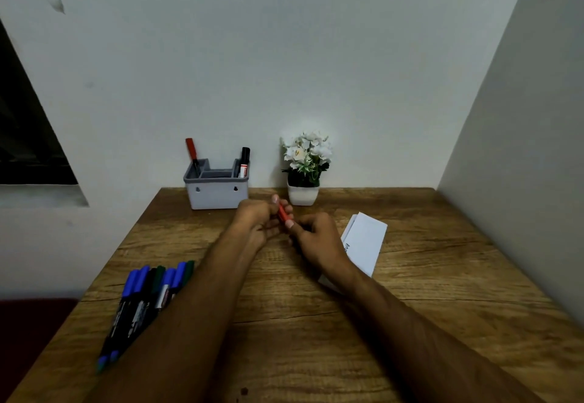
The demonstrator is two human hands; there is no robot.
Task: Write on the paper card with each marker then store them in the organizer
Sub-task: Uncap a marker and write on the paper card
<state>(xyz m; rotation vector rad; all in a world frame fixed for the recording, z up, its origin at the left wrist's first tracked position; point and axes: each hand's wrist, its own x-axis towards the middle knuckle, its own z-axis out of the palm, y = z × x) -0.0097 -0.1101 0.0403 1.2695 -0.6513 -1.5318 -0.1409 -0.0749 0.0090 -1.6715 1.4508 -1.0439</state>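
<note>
Both hands meet over the middle of the wooden table [316, 323] around a red marker [282, 212]. My left hand [257, 216] grips its red cap end. My right hand [311, 235] holds the other end, whose body is hidden in the fingers. A white paper card [366, 241] with a little writing lies just right of my right hand. The grey organizer [216, 192] stands at the back by the wall, with a red-capped marker [191, 151] in its left slot and a black-capped marker [244, 162] in its right slot.
A bunch of several markers [148, 295] with blue, green and black caps lies at the table's left edge, partly under my left forearm. A white pot of artificial flowers [303, 178] stands right of the organizer. Walls close in at the back and right.
</note>
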